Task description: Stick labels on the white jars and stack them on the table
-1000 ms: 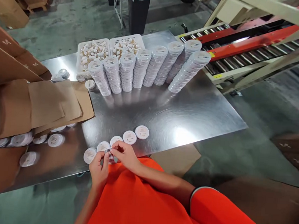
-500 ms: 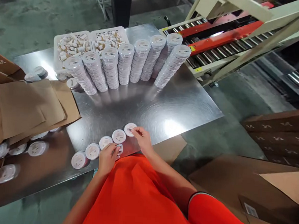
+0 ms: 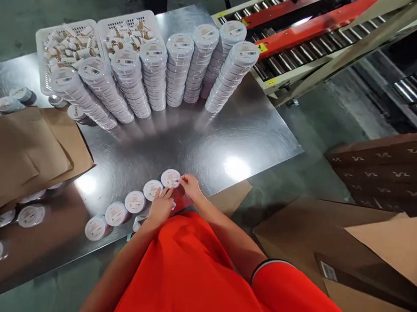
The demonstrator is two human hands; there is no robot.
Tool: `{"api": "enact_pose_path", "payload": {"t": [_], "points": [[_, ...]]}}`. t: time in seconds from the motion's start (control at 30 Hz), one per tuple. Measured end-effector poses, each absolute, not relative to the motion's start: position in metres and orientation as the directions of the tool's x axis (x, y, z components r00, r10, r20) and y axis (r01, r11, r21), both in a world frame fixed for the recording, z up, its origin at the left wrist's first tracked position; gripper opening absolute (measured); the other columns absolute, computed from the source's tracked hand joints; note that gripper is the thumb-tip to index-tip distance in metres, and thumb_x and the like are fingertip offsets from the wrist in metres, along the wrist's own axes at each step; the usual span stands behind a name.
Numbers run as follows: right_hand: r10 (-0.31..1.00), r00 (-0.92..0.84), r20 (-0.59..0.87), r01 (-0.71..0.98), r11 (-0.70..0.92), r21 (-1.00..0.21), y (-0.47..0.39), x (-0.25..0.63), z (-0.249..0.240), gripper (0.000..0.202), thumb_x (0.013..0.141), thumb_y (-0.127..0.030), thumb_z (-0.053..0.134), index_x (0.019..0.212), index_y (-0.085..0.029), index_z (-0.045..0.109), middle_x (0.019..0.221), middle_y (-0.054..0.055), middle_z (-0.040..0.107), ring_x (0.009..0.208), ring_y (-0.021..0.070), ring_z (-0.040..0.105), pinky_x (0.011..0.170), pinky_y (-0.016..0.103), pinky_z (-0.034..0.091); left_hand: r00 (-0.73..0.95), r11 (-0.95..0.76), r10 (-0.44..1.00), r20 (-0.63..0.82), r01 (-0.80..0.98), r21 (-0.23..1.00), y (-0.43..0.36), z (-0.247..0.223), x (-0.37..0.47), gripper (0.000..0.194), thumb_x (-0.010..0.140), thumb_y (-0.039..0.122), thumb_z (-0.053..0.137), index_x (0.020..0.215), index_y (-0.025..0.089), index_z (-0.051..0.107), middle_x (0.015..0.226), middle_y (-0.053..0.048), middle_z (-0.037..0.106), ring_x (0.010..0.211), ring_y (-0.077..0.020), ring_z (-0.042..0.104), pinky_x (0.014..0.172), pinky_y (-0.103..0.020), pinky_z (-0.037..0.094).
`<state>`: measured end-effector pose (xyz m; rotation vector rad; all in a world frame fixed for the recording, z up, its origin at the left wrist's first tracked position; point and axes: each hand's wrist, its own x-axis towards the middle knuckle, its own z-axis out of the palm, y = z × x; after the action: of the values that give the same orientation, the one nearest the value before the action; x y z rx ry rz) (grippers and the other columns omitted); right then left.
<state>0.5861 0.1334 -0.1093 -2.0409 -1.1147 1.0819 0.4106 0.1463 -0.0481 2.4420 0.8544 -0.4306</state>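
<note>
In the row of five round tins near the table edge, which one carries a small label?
The far right tin, touched by the right hand. It shows a small barcode label on its lid; the other four lids look plain.

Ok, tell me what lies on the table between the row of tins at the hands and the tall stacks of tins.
In the head view, only bare metal table separates the row of tins from the stacks; nothing rests there.

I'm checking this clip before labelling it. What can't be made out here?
- Print on the row of round tins: too small, head view.
- What the left hand covers: hidden by the hand itself.
- Basket contents: partly behind the tin stacks.
- Box: cut by left edge.
</note>
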Motion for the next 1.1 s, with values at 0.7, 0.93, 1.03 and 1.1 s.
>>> {"api": "enact_pose_path", "payload": {"t": [0.7, 0.93, 1.03, 1.1], "points": [[0.800, 0.357, -0.483, 0.606, -0.591, -0.533, 0.148, 0.574, -0.086, 0.018, 0.091, -0.020, 0.053, 0.083, -0.019, 0.069, 0.095, 0.005, 0.062, 0.083, 0.0150, 0.059, 0.074, 0.025, 0.045, 0.725, -0.613, 0.484, -0.490, 0.681, 0.402, 0.152, -0.040, 0.415, 0.026, 0.093, 0.015, 0.051, 0.106, 0.016, 0.073, 0.151, -0.015, 0.050, 0.144, -0.0315, 0.040, 0.119, -0.062, 0.025], [0.800, 0.338, -0.495, 0.716, -0.560, -0.417, 0.154, 0.569, -0.077, 0.014, 0.089, -0.032, 0.065, 0.090, -0.018, 0.066, 0.104, 0.010, 0.064, 0.080, 0.0186, 0.063, 0.071, 0.029, 0.043, 0.711, -0.596, 0.487, -0.507, 0.695, 0.403, 0.152, -0.041, 0.415, 0.030, 0.093, 0.012, 0.048, 0.113, 0.015, 0.070, 0.152, -0.014, 0.048, 0.145, -0.0306, 0.038, 0.120, -0.062, 0.023], [0.781, 0.373, -0.501, 0.692, -0.594, -0.411, 0.158, 0.572, -0.080, 0.025, 0.085, -0.032, 0.071, 0.103, -0.018, 0.061, 0.098, 0.009, 0.068, 0.081, 0.0204, 0.064, 0.068, 0.029, 0.041, 0.709, -0.563, 0.499, -0.498, 0.702, 0.436, 0.152, -0.044, 0.414, 0.031, 0.092, 0.011, 0.048, 0.111, 0.014, 0.071, 0.151, -0.015, 0.049, 0.145, -0.0316, 0.039, 0.120, -0.065, 0.020], [0.786, 0.375, -0.491, 0.662, -0.598, -0.452, 0.158, 0.576, -0.083, 0.025, 0.086, -0.028, 0.070, 0.106, -0.019, 0.059, 0.092, 0.006, 0.069, 0.081, 0.0198, 0.064, 0.068, 0.028, 0.041, 0.709, -0.529, 0.511, -0.485, 0.705, 0.472, 0.153, -0.047, 0.414, 0.029, 0.090, 0.009, 0.049, 0.106, 0.015, 0.072, 0.150, -0.014, 0.051, 0.144, -0.0323, 0.040, 0.119, -0.066, 0.019]]}}
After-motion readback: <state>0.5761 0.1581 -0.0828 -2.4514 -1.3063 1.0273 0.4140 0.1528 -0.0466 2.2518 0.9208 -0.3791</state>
